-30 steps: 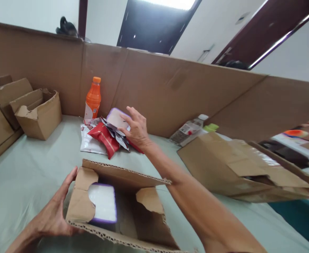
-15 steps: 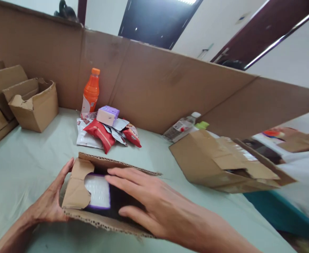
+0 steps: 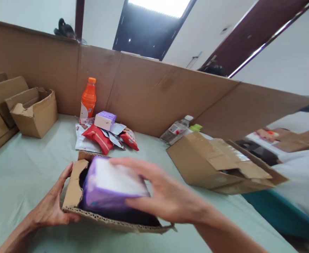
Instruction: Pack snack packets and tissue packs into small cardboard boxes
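Purple pack point(image 3: 109, 193) has lifted within the box point(image 3: 73, 188), right hand point(image 3: 167, 193) gripping it.

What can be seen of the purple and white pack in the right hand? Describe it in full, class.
The pack is block-shaped, with a white upper face, purple edging and mainly purple sides with paler patches. Its covering looks like thin plastic film. Blur hides any print. It looks tilted, its lower part within the opening of the cardboard box; whether it touches the box's inside cannot be told. The right hand grips its right part, fingers along the far edge and thumb at the near side.
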`<act>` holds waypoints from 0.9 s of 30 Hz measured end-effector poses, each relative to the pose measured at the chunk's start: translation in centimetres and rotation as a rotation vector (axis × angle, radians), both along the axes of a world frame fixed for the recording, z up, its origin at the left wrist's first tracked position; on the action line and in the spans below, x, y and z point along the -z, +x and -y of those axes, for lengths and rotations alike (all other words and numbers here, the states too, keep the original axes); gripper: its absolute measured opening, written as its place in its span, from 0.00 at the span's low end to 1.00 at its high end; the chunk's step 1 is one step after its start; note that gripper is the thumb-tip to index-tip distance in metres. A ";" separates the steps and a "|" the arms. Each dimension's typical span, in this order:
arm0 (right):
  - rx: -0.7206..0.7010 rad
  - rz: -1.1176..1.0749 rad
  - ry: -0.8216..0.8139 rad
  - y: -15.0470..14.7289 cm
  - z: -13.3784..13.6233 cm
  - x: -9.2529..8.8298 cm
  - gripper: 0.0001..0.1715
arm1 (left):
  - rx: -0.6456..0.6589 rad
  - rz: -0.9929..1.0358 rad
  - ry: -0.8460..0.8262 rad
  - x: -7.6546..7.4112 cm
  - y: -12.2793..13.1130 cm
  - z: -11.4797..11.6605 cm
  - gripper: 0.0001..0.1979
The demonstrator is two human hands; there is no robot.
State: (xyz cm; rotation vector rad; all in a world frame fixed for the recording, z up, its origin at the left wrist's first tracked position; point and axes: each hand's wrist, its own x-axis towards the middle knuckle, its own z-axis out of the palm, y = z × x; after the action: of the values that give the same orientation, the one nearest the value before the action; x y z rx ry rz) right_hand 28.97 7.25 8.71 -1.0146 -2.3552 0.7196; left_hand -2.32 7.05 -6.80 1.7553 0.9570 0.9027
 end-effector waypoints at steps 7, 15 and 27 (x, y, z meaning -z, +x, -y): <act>0.489 -0.439 0.646 6.2 -6.0 -1.9 0.50 | -0.009 -0.126 0.173 -0.6 0.4 0.3 0.65; 0.616 0.091 0.580 9.1 -21.4 12.6 0.46 | -0.031 -0.169 0.215 0.2 0.0 0.3 0.61; 0.816 -0.048 0.456 12.8 -17.5 19.5 0.25 | 0.026 -0.081 0.146 0.4 0.7 0.2 0.63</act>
State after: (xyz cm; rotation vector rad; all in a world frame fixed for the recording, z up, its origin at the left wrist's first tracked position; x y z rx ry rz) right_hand 41.74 24.73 -10.80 -1.5321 -1.6909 -0.0981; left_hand -1.62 6.87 -7.22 1.9357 0.9380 0.9105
